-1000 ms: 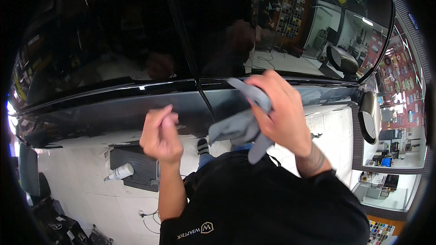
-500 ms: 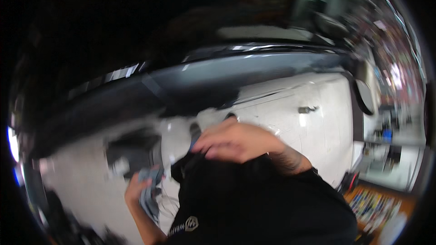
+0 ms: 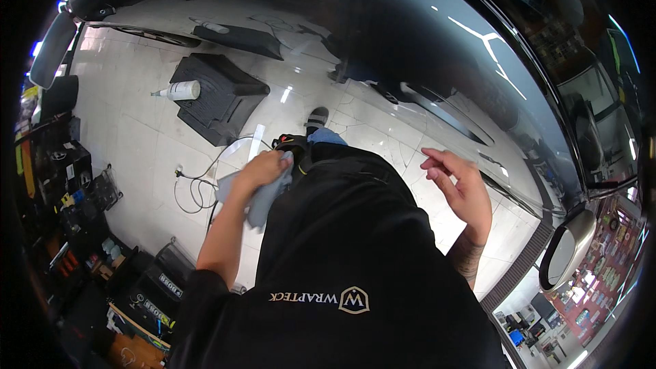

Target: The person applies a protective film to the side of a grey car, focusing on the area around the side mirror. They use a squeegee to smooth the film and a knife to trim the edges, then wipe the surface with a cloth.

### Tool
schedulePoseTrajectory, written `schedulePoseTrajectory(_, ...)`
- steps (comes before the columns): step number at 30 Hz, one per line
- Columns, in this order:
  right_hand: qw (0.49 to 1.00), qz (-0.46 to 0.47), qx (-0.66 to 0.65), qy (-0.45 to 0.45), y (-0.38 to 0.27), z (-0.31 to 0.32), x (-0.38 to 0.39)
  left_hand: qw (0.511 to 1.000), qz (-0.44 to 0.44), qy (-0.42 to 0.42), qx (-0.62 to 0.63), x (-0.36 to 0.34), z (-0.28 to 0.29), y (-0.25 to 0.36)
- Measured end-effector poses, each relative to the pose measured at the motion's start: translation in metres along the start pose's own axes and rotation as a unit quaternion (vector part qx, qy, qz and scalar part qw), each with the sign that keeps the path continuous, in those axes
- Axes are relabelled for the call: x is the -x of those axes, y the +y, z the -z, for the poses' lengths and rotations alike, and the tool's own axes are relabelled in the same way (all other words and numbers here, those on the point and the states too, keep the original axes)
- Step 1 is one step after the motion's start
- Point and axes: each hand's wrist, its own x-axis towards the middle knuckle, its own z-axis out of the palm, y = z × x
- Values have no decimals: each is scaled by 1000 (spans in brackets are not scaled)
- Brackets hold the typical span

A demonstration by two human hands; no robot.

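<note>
My left hand [image 3: 265, 167] grips a crumpled grey cloth [image 3: 263, 201] close to the left side of my black shirt. The cloth hangs down below the fingers. My right hand [image 3: 461, 188] hovers to the right of my body with fingers loosely bent and apart, holding nothing. In front of me stands a dark, glossy car [image 3: 417, 34], and floor and lights reflect in its side. Neither hand touches the car.
A black plastic step [image 3: 236, 106] on the tiled floor bears a white nozzle bottle [image 3: 183, 90]. A thin cable [image 3: 198, 188] lies coiled nearby. Tool cases [image 3: 154, 294] line the left side. Car mirrors jut out at far left [image 3: 53, 51] and right [image 3: 568, 249].
The head view has swung round and sharpened. My left hand has brought the cloth up towards my waist. My right hand has moved from in front of my body out to the right.
</note>
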Motion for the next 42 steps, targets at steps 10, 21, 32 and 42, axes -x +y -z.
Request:
schedulePoseTrajectory(10, 997, 45, 68, 14, 105, -3, 106, 970, 76, 182, -144, -38, -150, 77)
schedulePoseTrajectory(21, 989, -50, 86, 106, 176, 7, 187, 973, 40, 29, -227, -107, -149, -7)
schedulePoseTrajectory(32, 986, -107, 50, 121, 210, 3, 174, 895, -98, -94, -424, -127, -73, -64)
schedulePoseTrajectory(42, 971, -191, -83, 117, 178, 74, 227, 910, -49, 51, 408, 74, 88, 115)
